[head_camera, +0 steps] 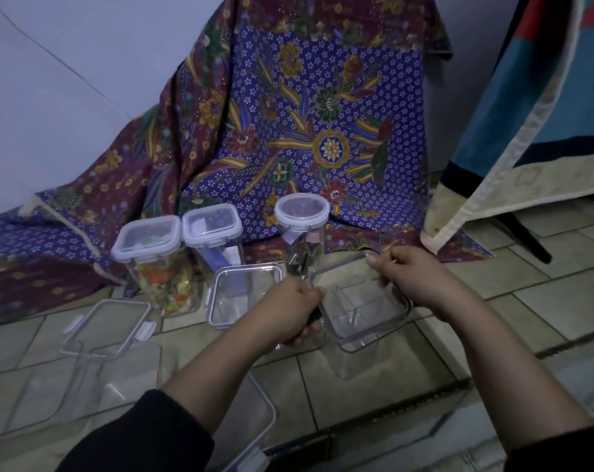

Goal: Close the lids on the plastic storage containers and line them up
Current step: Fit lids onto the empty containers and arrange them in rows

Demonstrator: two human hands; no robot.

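On the tiled floor [513, 301], before the patterned cloth [323, 131], we held an empty clear box [360, 311] with both hands. Left hand [288, 311] gripped its near-left corner; right hand [415, 277] pinched what seemed the lid [340, 264] at the far edge. Three lidded jars [214, 226] stood behind. Step: seating the lid. Next: pressing latches down.

Dim, bluish, soft light without hard shadows; wide-angle bending at edges, near foreground blurred
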